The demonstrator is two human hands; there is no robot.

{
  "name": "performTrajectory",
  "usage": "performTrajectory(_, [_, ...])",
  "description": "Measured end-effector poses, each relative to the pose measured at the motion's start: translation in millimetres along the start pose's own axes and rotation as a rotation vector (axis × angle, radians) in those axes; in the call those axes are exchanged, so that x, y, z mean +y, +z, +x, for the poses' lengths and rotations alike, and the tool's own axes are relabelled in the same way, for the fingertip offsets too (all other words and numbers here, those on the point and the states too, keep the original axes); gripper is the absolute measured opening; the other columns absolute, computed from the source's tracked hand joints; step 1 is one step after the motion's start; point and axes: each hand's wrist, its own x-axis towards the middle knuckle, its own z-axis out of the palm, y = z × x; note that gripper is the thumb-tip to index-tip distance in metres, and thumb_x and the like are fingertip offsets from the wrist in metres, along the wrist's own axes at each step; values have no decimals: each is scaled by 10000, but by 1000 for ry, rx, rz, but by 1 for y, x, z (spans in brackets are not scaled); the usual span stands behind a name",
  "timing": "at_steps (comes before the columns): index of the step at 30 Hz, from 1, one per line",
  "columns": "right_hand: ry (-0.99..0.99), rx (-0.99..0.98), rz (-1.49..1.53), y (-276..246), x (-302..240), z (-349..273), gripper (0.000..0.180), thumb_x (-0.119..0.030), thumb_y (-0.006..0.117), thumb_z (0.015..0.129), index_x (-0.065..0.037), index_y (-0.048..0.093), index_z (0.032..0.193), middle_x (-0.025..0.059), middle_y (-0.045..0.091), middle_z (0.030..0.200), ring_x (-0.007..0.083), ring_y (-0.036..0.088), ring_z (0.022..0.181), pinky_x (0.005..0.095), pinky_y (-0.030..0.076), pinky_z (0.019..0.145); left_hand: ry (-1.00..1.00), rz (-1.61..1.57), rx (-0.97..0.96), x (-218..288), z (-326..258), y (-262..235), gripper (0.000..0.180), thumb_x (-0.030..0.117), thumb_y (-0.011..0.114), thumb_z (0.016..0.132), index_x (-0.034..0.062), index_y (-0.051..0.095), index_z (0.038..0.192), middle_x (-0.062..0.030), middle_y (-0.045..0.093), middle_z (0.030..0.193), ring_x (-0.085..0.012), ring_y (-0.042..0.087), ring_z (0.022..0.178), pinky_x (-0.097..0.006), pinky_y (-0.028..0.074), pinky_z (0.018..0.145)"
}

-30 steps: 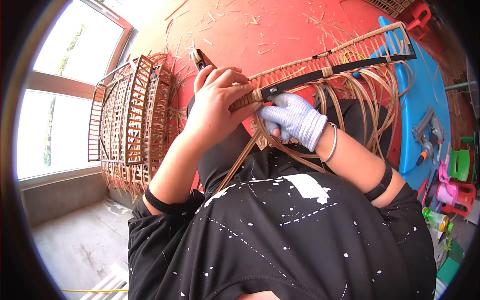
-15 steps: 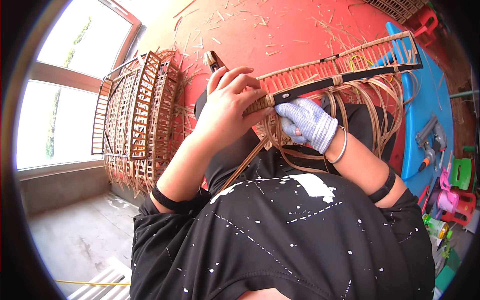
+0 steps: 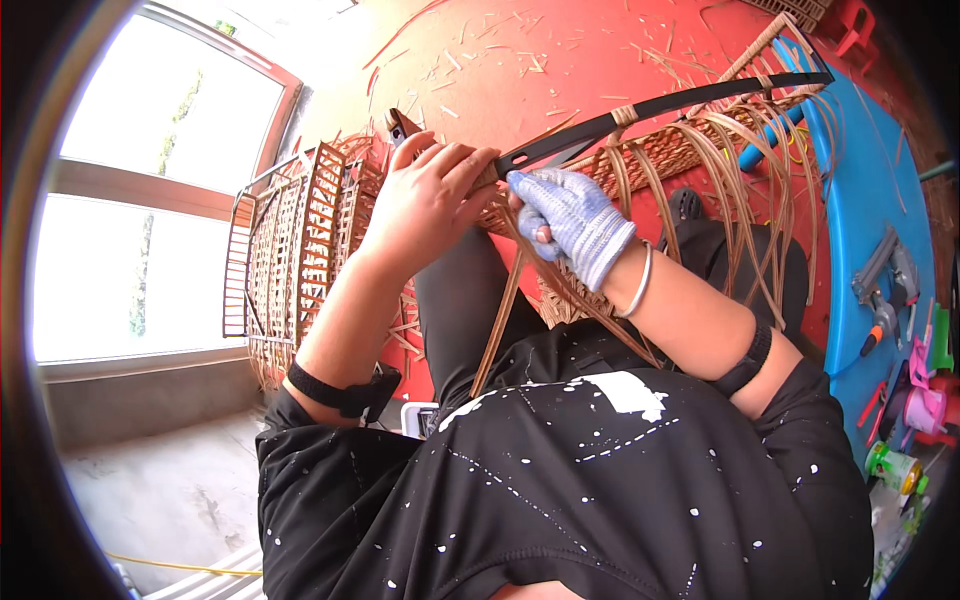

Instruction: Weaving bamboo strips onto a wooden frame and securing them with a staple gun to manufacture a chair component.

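A long basket frame with a black flat bar (image 3: 655, 106) runs from my hands toward the far right, above my lap. My bare left hand (image 3: 425, 200) is closed around its near-left end, where tan strips are wrapped over the bar. Close beside it, my right hand (image 3: 575, 220), in a blue-white knit glove, is shut on tan weaving strips (image 3: 508, 318) just under the bar. More loose strips (image 3: 740, 200) hang in loops from the bar. Woven lattice (image 3: 655, 158) shows below and behind the bar. My fingers hide the wrapped end.
Woven baskets with dark frames (image 3: 300, 250) stand at the left by the window. Strip scraps litter the red floor (image 3: 590, 45). On the right, a blue table (image 3: 850, 150) carries a grey tool with an orange tip (image 3: 880, 290). A bottle (image 3: 893, 468) and pink items lie beyond it.
The basket frame has rolled, so its black bar shows broader and the lattice now lies below it. Both hands sit slightly farther left and higher in the view, which has also shifted.
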Motion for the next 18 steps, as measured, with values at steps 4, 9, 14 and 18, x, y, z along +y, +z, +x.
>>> performTrajectory(4, [-70, -2, 35, 7, -1, 9, 288, -287, 548, 1031, -82, 603, 837, -4, 469, 531, 85, 377, 394, 250, 274, 368, -22, 66, 29, -1, 10, 2, 331, 281, 689, 874, 102, 665, 1150, -41, 655, 932, -221, 664, 870, -385, 457, 935])
performTrajectory(9, [-145, -30, -70, 8, -9, 5, 270, -253, 545, 1038, -62, 610, 859, 11, 530, 568, 102, 491, 441, 268, 364, 398, 24, 151, -50, -8, 23, 2, 347, 268, 720, 798, 103, 673, 1100, -40, 658, 885, -231, 660, 797, -375, 473, 861])
performTrajectory(14, [-271, 10, -376, 20, -7, -4, 324, -266, 561, 1026, -26, 615, 816, 54, 569, 561, 137, 553, 465, 321, 434, 462, 37, 78, -149, -11, 27, -2, 447, 162, 705, 717, 69, 677, 1154, -73, 662, 931, -302, 651, 877, -413, 496, 868])
performTrajectory(18, [-312, 3, -347, 23, -8, -8, 302, -265, 564, 1032, -33, 616, 845, 22, 538, 559, 103, 512, 451, 279, 398, 436, 94, -18, -242, -21, 38, -7, 379, 155, 695, 730, 54, 698, 1095, -94, 674, 920, -324, 647, 841, -405, 514, 834])
